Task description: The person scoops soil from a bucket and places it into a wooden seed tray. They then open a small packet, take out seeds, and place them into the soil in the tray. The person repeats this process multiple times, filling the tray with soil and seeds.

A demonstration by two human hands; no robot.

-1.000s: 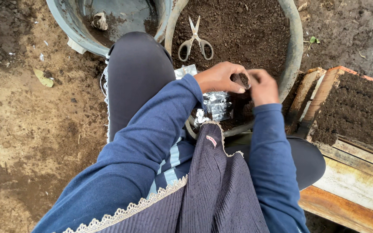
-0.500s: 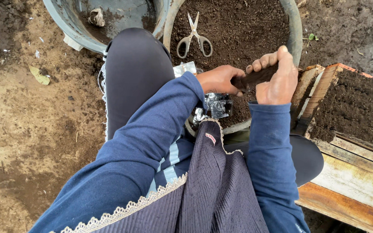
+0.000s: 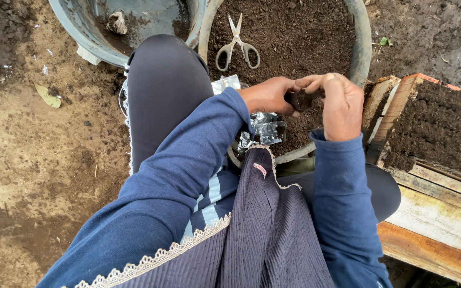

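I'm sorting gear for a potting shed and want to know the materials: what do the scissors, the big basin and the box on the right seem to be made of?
Scissors: pale metal blades with light handles, probably plastic, lying on the soil. Basin: a thick, dull grey, rounded rim, likely rubber or plastic. Box: wooden boards, worn, with faded paint and visible grain. Both hands pinch a small dark lump of soil.

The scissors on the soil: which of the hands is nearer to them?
Left. The left hand is just below the scissors; the right hand is lower and farther right.
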